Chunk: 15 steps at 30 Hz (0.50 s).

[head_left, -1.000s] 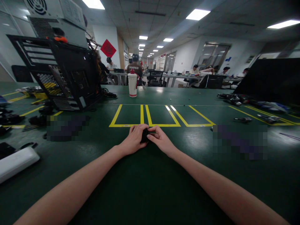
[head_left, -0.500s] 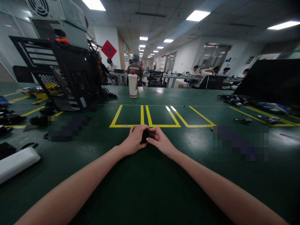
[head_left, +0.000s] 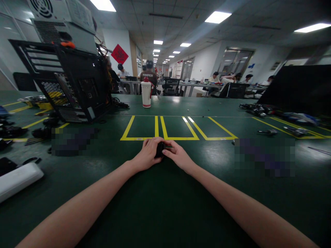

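A small black block-like object (head_left: 160, 150) is between my hands at the middle of the green table (head_left: 165, 203); its exact kind is too dark to make out. My left hand (head_left: 148, 154) is wrapped round its left side, fingers over the top and thumb low on the near side. My right hand (head_left: 177, 155) closes on the right side, with thumb and fingertips touching the object. Part of the object is hidden by the fingers. Just beyond lie yellow tape outlines (head_left: 181, 138) on the table.
A white cup with a red lid (head_left: 146, 93) stands farther back. At left are an open black computer case (head_left: 77, 86), black cables and a white bar-shaped item (head_left: 22, 181). Metal tools (head_left: 296, 131) and a black panel (head_left: 300, 89) are at right. People sit at far desks.
My right thumb and fingers have shifted slightly on the black object's right side. My left hand keeps its hold; the view has moved very little.
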Tool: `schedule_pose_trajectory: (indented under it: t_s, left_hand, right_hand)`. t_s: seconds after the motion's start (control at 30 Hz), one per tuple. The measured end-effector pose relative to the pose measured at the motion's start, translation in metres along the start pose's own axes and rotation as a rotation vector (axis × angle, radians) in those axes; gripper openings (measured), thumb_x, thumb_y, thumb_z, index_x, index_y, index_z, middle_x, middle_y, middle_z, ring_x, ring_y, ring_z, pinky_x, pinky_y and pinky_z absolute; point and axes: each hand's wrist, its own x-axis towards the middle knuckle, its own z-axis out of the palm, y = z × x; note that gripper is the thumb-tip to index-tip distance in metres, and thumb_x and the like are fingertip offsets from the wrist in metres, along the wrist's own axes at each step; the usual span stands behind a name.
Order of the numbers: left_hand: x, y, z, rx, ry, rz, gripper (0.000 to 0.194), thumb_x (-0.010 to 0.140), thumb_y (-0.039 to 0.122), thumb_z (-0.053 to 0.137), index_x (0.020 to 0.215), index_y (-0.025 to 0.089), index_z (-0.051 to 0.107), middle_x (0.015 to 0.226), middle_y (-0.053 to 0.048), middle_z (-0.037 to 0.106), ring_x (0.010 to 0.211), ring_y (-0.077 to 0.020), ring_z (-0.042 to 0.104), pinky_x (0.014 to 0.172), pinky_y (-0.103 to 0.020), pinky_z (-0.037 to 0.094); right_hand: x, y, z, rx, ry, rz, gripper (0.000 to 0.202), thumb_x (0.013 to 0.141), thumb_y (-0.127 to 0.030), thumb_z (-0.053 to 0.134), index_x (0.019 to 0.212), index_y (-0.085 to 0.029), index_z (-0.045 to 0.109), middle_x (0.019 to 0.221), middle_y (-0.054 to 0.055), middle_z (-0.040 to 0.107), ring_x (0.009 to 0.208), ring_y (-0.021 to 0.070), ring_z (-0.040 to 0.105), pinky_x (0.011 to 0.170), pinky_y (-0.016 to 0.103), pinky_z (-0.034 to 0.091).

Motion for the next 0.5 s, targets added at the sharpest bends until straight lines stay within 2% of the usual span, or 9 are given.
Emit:
schedule_pose_trajectory:
  t_s: [0.17,0.3,0.5]
  left_hand:
    - [-0.0007,-0.0014,0.0019,-0.014,0.008,0.017,0.062,0.068,0.013,0.057,0.120,0.023,0.023,0.119,-0.008,0.041,0.113,-0.0242,0.038,0.096,-0.046,0.025]
    - [-0.0014,-0.0038,0.0052,-0.006,0.031,0.022,0.061,0.069,0.015,0.058,0.120,0.022,0.024,0.118,-0.008,0.041,0.114,-0.0238,0.038,0.096,-0.044,0.026]
    - [-0.0022,-0.0035,0.0057,-0.003,0.031,0.027,0.062,0.069,0.014,0.058,0.120,0.021,0.024,0.120,-0.009,0.041,0.114,-0.0235,0.038,0.097,-0.043,0.025]
  right_hand:
    - [-0.0009,0.0012,0.0008,0.049,0.003,-0.006,0.029,0.070,-0.023,0.060,0.095,-0.023,0.046,0.104,0.001,0.051,0.099,0.0167,0.053,0.089,0.036,0.043]
    - [-0.0018,-0.0002,0.0016,0.058,0.006,-0.015,0.021,0.074,-0.027,0.056,0.092,-0.023,0.047,0.100,0.001,0.052,0.096,0.0163,0.054,0.085,0.035,0.045]
    - [-0.0005,0.0014,0.0003,0.010,0.027,-0.045,0.022,0.074,-0.024,0.056,0.095,-0.023,0.048,0.101,0.002,0.052,0.100,0.0162,0.052,0.090,0.036,0.042]
